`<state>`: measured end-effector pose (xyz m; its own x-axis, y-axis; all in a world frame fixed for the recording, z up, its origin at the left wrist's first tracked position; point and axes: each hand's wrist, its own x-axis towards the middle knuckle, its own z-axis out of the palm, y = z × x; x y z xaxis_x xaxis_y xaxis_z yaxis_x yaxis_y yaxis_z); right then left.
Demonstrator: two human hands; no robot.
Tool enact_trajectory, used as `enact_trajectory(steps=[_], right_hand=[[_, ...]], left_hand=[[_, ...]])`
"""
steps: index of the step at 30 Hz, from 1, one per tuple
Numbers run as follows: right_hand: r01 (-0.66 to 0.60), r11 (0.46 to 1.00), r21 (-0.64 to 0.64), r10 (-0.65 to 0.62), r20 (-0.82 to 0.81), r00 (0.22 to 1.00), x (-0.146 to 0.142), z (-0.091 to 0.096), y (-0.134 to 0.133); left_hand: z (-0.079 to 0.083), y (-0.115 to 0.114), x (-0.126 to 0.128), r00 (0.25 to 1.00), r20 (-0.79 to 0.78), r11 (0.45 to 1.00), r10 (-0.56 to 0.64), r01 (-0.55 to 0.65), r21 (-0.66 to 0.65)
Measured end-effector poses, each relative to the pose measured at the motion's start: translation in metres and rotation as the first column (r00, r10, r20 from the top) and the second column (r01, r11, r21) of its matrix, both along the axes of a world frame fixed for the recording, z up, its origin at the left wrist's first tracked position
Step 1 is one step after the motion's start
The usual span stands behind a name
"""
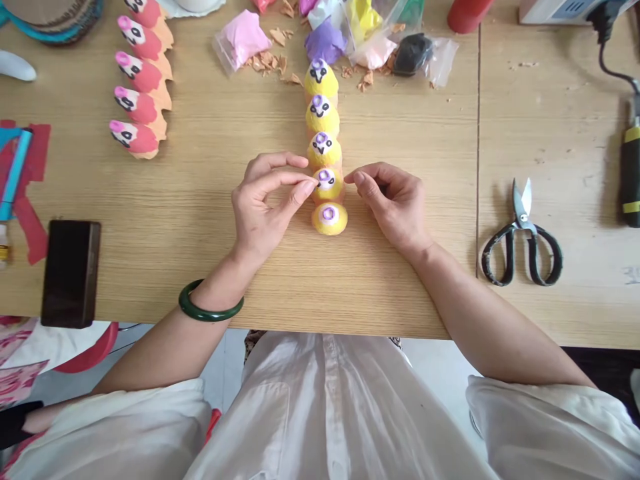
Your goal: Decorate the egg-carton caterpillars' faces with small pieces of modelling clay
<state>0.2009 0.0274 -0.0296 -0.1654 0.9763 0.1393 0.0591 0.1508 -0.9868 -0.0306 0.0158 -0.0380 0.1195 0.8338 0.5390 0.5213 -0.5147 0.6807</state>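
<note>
A strip of egg-carton cups (323, 123) painted yellow lies lengthwise in front of me. Each cup has a white patch with a purple ring, and the upper three carry black eyes and a black mark between them. On the fourth cup (327, 193) black shows beside the ring; the nearest cup (329, 225) has only its ring. My left hand (267, 200) pinches thumb and index finger at the fourth cup's left side; anything between them is too small to name. Right of that cup, my right hand (393, 203) has thumb and forefinger closed together, contents hidden.
Left stands a pink-red egg-carton strip (145, 77). Bagged pink clay (245, 40), purple clay (325, 41), black clay (413, 53) and carton scraps lie at the back. Scissors (523, 233) rest at right, a black phone (71, 273) at left near the table edge.
</note>
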Motion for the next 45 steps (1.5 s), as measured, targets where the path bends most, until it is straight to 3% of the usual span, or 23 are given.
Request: enact_trajectory(steps=[6, 10, 20, 26, 35, 40, 45], right_hand=[[0.0, 0.999, 0.054, 0.002, -0.043, 0.999, -0.002, -0.001, 0.0], [-0.016, 0.998, 0.053, 0.018, -0.05, 0.999, -0.002, 0.0, 0.0], [-0.021, 1.0, 0.001, 0.021, 0.044, 0.999, -0.001, 0.004, -0.002], [-0.013, 1.0, -0.021, 0.014, 0.053, 0.998, -0.001, 0.005, -0.003], [0.004, 0.997, -0.073, 0.004, 0.102, 0.995, -0.001, 0.01, -0.004], [-0.024, 0.999, -0.032, 0.026, 0.08, 0.996, -0.001, 0.009, -0.004], [-0.043, 0.998, -0.037, 0.045, 0.077, 0.996, -0.001, 0.007, -0.003]], left_hand=[[0.006, 0.002, 0.008, 0.996, -0.065, 0.986, -0.057, 0.067, 0.155], [0.005, 0.009, 0.007, 0.985, -0.145, 0.978, -0.097, 0.121, 0.17], [0.004, 0.012, 0.006, 0.986, -0.132, 0.962, -0.101, 0.13, 0.239], [0.009, 0.007, 0.008, 0.986, -0.146, 0.985, -0.082, 0.102, 0.14], [-0.003, 0.018, 0.005, 0.993, 0.016, 0.992, -0.121, 0.121, -0.019], [-0.002, 0.016, 0.008, 0.987, -0.043, 0.98, -0.156, 0.16, 0.116], [0.001, 0.015, 0.013, 0.986, -0.006, 0.984, -0.165, 0.165, 0.073]])
